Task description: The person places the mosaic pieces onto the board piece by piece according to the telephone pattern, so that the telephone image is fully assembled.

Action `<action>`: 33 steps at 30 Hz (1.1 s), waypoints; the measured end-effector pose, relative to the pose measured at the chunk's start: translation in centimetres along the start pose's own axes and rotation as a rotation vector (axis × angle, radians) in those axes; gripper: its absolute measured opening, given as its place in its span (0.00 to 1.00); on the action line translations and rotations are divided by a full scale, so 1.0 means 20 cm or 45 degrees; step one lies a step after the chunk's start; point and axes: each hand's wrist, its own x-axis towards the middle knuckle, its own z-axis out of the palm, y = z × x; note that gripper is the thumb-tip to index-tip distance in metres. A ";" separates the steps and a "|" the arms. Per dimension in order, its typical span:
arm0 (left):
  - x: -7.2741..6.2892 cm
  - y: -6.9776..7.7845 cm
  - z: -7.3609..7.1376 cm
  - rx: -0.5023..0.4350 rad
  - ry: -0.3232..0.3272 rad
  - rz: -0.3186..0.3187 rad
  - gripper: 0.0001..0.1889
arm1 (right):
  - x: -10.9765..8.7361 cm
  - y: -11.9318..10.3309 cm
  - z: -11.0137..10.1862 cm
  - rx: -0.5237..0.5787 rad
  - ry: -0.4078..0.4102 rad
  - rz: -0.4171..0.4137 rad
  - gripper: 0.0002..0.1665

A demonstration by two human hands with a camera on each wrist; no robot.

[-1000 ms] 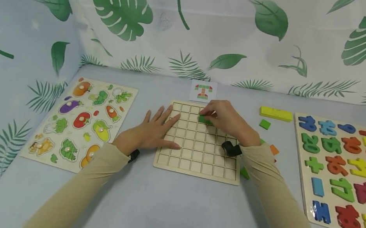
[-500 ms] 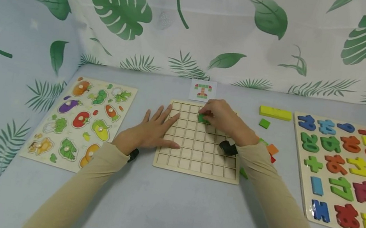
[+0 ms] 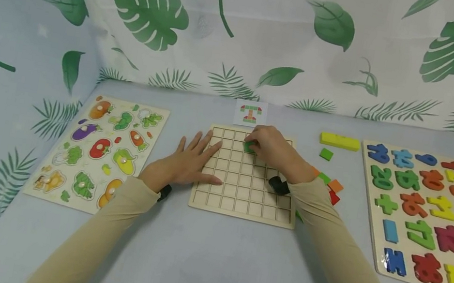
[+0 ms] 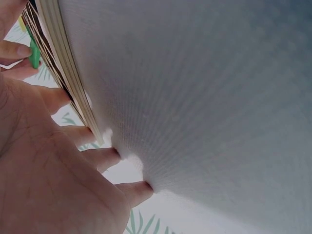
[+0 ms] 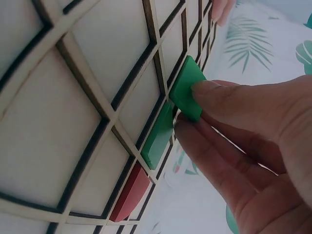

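Note:
A wooden grid board (image 3: pixel 241 218) lies on the table. My left hand (image 3: pixel 184 162) rests on its left edge with straight, spread fingers. Near the board's far edge, my right hand (image 3: pixel 276 151) pinches a green square tile (image 5: pixel 185 87) between thumb and fingers. The right wrist view has this tile tilted against the grid. Next to it, another green tile (image 5: pixel 159 134) sits in a cell, and beyond that a red piece (image 5: pixel 130 192) with a curved side sits in another. The right hand hides both placed pieces in the head view.
A pattern card (image 3: pixel 250 114) lies behind the board. Right of it are a yellow block (image 3: pixel 339 141), a green tile (image 3: pixel 326 154) and several loose pieces, including an orange tile (image 3: pixel 336 185). A vegetable puzzle (image 3: pixel 155 121) lies left, a number puzzle (image 3: pixel 373 254) right.
My right hand and forearm have shifted slightly left, uncovering more of the loose pieces. Less green shows at the right fingertips. The left hand stays in place.

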 end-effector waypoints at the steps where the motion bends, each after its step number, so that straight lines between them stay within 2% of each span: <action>1: 0.00 0.00 0.00 0.000 0.005 0.003 0.54 | 0.00 0.00 0.00 -0.008 -0.004 0.003 0.11; 6: 0.01 0.00 0.00 0.010 -0.002 -0.003 0.55 | 0.01 0.00 0.00 -0.041 -0.018 0.010 0.12; 13: 0.01 0.00 -0.01 0.025 -0.001 -0.006 0.55 | 0.00 0.00 -0.01 0.012 -0.024 0.064 0.12; 33: 0.01 -0.01 0.00 0.021 -0.011 -0.015 0.55 | 0.01 -0.01 0.01 -0.004 -0.039 0.022 0.10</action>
